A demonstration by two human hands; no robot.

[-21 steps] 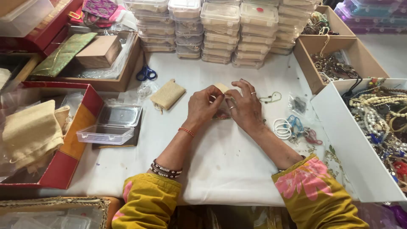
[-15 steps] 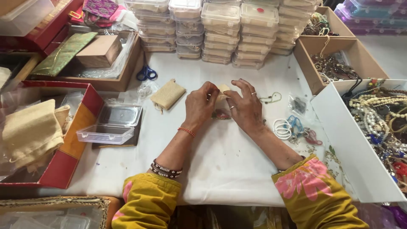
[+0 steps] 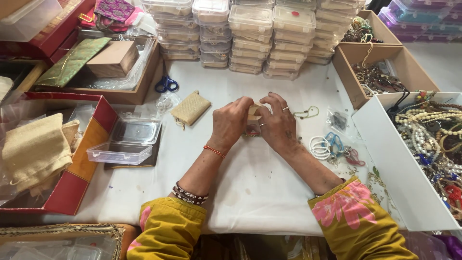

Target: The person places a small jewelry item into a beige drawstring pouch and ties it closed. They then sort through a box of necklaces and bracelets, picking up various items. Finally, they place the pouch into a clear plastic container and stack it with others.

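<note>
Both hands [image 3: 255, 123] on small beige pouch [image 3: 254, 110], near stacked clear boxes [image 3: 250, 36].

White-covered table [image 3: 250, 192], even daylight, stacked clear boxes [image 3: 250, 33] behind

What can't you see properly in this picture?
- Head view: the small beige thing held between the left hand and right hand is mostly covered by fingers.
- The beads in the white box run off the right edge.
- The contents of the stacked clear boxes are too small to tell.
</note>
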